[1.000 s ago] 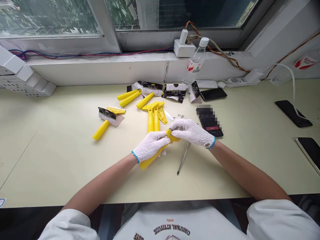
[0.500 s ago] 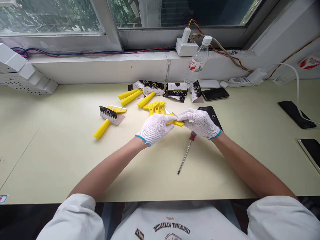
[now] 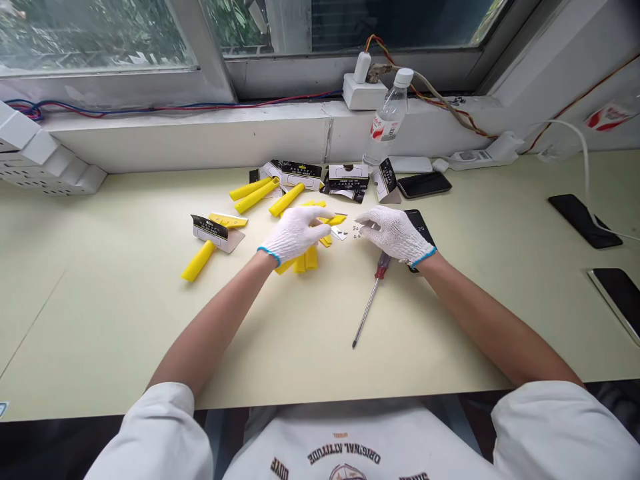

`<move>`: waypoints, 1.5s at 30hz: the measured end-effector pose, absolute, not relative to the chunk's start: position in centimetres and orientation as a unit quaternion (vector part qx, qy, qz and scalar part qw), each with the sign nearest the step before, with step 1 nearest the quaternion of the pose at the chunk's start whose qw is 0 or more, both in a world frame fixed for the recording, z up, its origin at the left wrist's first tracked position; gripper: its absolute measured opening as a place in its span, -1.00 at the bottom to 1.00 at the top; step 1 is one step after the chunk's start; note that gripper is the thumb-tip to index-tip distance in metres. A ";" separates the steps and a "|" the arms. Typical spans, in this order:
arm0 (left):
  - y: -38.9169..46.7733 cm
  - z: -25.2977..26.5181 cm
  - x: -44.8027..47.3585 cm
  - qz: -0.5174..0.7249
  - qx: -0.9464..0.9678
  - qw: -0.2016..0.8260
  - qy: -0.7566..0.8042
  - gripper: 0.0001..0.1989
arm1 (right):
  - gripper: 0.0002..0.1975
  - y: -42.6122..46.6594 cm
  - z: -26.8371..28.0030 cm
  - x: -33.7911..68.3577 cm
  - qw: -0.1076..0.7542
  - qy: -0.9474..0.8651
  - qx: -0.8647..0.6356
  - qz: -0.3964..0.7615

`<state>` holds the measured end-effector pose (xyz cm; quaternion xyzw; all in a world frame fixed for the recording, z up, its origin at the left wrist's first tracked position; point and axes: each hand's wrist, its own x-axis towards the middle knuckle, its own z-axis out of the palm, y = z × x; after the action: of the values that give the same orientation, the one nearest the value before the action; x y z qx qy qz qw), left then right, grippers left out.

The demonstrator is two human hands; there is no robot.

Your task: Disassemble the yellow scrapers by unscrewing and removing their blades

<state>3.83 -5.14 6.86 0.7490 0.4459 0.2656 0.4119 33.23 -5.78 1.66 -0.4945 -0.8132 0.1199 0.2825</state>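
Observation:
My left hand (image 3: 299,233), in a white knit glove, holds a yellow scraper part (image 3: 337,219) between thumb and fingers. Under that hand lie several yellow scrapers, their handles (image 3: 306,260) showing below the palm. A metal blade (image 3: 339,233) rests on the table beside the fingertips. My right hand (image 3: 393,233), gloved too, hovers by a few tiny screws (image 3: 356,233) with its fingers curved and apart; nothing shows in them. Just below it lies a screwdriver (image 3: 369,303) with a red and dark handle, partly hidden by the hand.
Loose yellow handles (image 3: 255,195) lie behind, near black-and-white cardboard sleeves (image 3: 347,179). A scraper in a sleeve (image 3: 200,260) is at the left. A water bottle (image 3: 387,123) and a phone (image 3: 425,185) stand and lie at the back; another phone (image 3: 423,227) is behind my right hand.
My hands have drawn apart. The left moved left with the yellow part, while the right let go of it and came to the screws. The blade and screws now show between them.

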 end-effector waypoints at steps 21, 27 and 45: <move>-14.4 2.8 -0.8 0.378 0.386 0.741 0.399 -0.47 | -0.76 -2.1 3.9 30.7 0.061 -0.927 -0.346 0.135; -14.6 2.6 -0.3 0.368 0.381 0.756 0.384 -0.48 | -0.73 -2.2 3.4 31.4 0.085 -0.928 -0.326 0.158; -14.8 2.3 -0.3 0.359 0.395 0.755 0.382 -0.44 | -0.90 -0.8 1.5 30.6 0.094 -0.912 -0.333 0.221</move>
<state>-0.29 -14.75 2.28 0.3946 0.3817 0.3587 0.7549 30.58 -0.77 1.48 -0.3333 -0.9118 0.2209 0.0937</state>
